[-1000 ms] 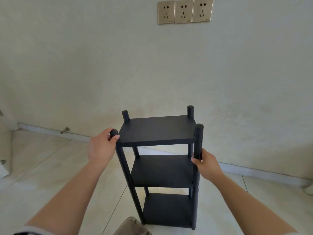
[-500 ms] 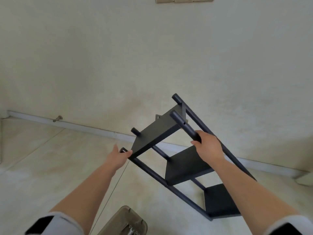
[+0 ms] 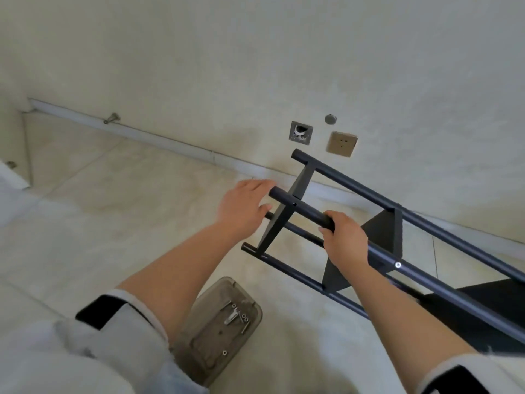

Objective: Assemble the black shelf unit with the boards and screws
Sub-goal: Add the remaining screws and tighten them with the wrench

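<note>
A pale tiled floor (image 3: 119, 223) fills the lower view and meets a cream wall (image 3: 255, 66) along a low skirting strip (image 3: 159, 139); the floor left of the hands lies bare out to the corner. The black shelf unit (image 3: 380, 240) is tipped far over, its long axis running from upper left, near the skirting, down to lower right, where it leaves the picture. Its four round posts lie nearly level and its boards stand on edge, the end board (image 3: 287, 211) closest to the hands. The post ends point up-left toward the wall, close to it but apart.

The right hand (image 3: 345, 241) grips the near upper post, fingers curled round it, just right of the end board. The left hand (image 3: 245, 209) is beside the post ends, fingers straight and together, reaching past the upper post tip; whether it touches the shelf cannot be told.

Below the forearms, a clear plastic tray (image 3: 218, 328) lies on the floor holding loose screws (image 3: 244, 318). On the wall above the shelf sit a socket (image 3: 341, 144), a metal plate (image 3: 300, 133) and a small round cap (image 3: 330, 119).
</note>
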